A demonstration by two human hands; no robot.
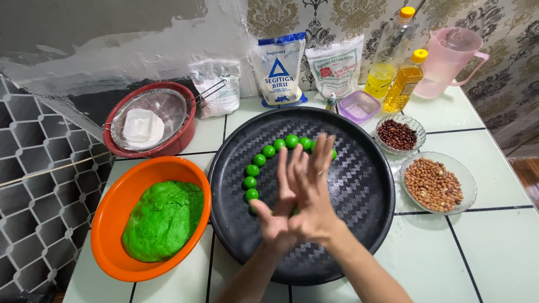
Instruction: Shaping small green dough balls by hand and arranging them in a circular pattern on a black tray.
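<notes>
Over the tray (359, 185), left hand (273, 210) and right hand (312, 193) press flat together, fingers straight; anything between them is hidden.

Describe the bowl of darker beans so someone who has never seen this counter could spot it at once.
Start at the big round black tray in the middle of the tiled counter. Off its upper right rim stand two glass bowls; the one wanted is the small bowl farther back, beside a purple tub. Its beans are dark red-brown, while the large bowl nearer the person holds pale tan peanuts.
</notes>
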